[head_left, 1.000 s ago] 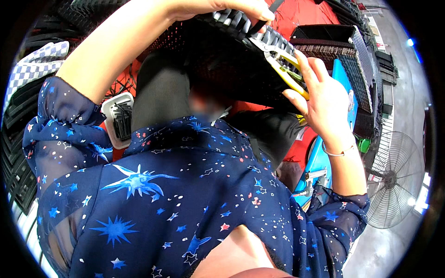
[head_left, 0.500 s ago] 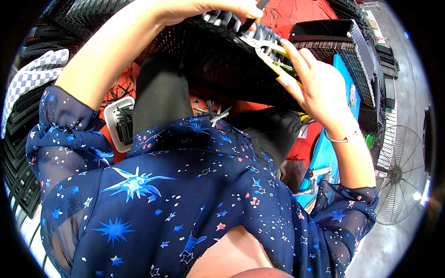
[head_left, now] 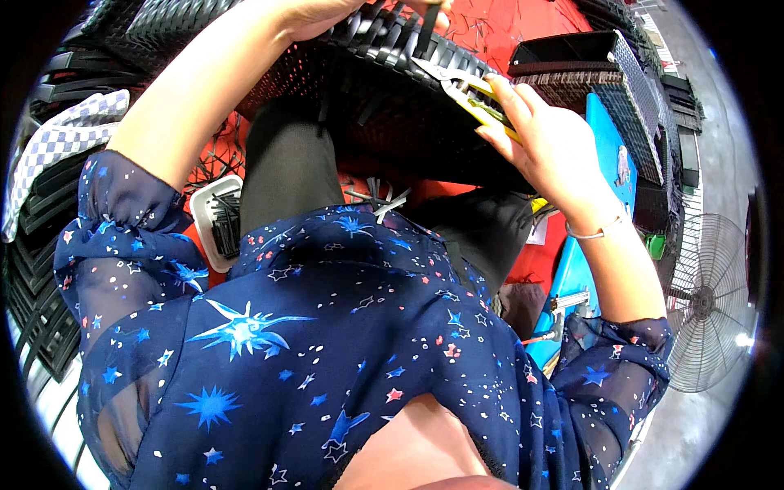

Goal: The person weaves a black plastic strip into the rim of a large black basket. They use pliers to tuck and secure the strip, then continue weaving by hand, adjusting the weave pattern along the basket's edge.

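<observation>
- Shifted toward 10 o'clock since the earliest frame: right hand point(head_left: 547, 143), yellow-handled cutters point(head_left: 467, 103) and woven black basket point(head_left: 392, 131). Left hand point(head_left: 331, 11) now higher, partly cropped at 12 o'clock.
- Key relation: flat black strip point(head_left: 426, 33) lies at 10 o'clock from right hand, its foot by the blade tips at the basket's rim. Strip's long axis near upright, leaning toward 1 o'clock; cutters' axis 10 to 4. Left hand nearer the strip. Whether blades straddle or touch it, cannot tell.
- Right hand closed around the handles, which stand spread.
- Left hand appears to pinch the strip's upper part; remaining grip beyond the edge.
- Basket beyond the knees, rim uppermost.
- Unchanged: blades beside the strip's foot, as earlier.
- White tray point(head_left: 198, 216) with cut strips at 9 o'clock.
</observation>
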`<act>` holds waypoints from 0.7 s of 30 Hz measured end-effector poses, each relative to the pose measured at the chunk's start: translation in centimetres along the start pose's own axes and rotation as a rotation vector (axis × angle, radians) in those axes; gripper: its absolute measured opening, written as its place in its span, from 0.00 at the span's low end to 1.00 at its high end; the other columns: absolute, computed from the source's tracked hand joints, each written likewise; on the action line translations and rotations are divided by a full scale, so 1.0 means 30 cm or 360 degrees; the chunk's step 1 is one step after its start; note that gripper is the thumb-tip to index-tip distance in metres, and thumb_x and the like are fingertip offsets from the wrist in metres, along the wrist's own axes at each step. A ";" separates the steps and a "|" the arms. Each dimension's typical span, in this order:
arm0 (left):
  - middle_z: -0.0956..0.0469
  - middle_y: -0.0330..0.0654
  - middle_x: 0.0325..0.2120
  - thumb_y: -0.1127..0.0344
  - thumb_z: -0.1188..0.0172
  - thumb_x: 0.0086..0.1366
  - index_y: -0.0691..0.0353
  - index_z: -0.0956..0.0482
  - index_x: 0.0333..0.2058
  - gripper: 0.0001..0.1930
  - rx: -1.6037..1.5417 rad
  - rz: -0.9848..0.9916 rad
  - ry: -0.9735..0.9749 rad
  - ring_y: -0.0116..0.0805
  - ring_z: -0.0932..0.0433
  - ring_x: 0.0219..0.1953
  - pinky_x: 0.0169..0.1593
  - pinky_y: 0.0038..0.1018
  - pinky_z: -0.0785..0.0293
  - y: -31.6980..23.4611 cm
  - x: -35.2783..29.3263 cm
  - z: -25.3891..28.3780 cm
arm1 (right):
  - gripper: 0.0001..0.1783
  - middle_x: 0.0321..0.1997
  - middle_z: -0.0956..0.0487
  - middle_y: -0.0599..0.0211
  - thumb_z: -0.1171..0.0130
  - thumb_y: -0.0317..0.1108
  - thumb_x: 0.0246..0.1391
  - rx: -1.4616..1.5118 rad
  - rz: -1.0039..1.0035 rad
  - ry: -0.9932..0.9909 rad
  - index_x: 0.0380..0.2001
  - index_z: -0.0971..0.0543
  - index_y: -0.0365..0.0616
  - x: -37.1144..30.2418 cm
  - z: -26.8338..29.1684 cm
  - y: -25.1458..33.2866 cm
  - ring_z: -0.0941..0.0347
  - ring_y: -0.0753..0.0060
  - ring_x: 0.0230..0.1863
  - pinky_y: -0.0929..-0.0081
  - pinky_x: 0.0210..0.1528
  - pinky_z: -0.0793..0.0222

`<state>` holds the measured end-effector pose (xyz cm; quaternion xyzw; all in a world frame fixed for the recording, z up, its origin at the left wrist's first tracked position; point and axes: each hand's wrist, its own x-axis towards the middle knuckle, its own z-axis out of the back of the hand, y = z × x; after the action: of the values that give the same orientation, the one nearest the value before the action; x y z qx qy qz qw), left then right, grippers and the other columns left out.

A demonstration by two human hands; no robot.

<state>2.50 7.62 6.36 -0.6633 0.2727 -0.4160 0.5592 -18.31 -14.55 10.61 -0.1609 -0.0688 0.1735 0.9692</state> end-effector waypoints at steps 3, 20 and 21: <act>0.12 0.40 0.35 0.61 0.32 0.67 0.66 0.11 0.39 0.13 -0.0073 -0.0082 -0.0122 0.26 0.18 0.37 0.45 0.23 0.26 0.008 0.008 0.004 | 0.32 0.39 0.23 0.60 0.33 0.49 0.58 0.0158 -0.0042 -0.0092 0.60 0.27 0.43 -0.001 -0.016 -0.011 0.20 0.56 0.33 0.63 0.34 0.24; 0.19 0.49 0.30 0.57 0.38 0.65 0.60 0.14 0.31 0.13 0.2017 -0.0729 -0.0342 0.50 0.19 0.39 0.46 0.40 0.23 -0.082 -0.040 -0.029 | 0.27 0.45 0.24 0.52 0.38 0.42 0.64 0.0683 -0.0200 -0.0307 0.61 0.30 0.41 -0.039 -0.064 -0.034 0.23 0.45 0.44 0.59 0.46 0.26; 0.17 0.49 0.32 0.54 0.38 0.66 0.62 0.13 0.32 0.15 0.1971 -0.0760 -0.0264 0.49 0.18 0.41 0.47 0.41 0.23 -0.059 -0.011 0.009 | 0.28 0.44 0.24 0.52 0.38 0.42 0.63 0.0657 -0.0213 -0.0287 0.61 0.30 0.41 -0.037 -0.061 -0.030 0.23 0.46 0.43 0.59 0.46 0.26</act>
<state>2.39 8.45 7.99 -0.2917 -0.2148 -0.5556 0.7484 -18.72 -16.27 9.12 0.0618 -0.1286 0.1329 0.9808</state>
